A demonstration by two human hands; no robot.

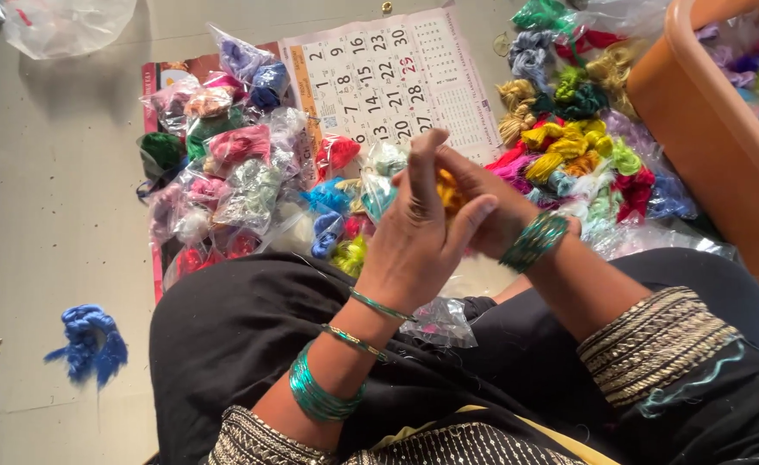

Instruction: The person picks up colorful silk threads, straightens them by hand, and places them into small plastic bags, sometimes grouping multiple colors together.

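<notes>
Here, an orange plastic tub (706,129) borders loose thread skeins (569,146), a wall calendar sheet (396,77) and bagged skeins (233,172). Above the lap, the left hand (414,241) and right hand (483,202) press together, fingers pinching a yellow-orange thread skein (448,191) between them.

Floor: blue thread bundle (89,342) at left; wall calendar sheet (396,82) at far edge; orange plastic tub (711,138) at right.

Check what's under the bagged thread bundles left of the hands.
The bagged thread bundles lie on a calendar sheet and a red-edged printed sheet over the grey floor. The bags cover most of that second sheet.
</notes>
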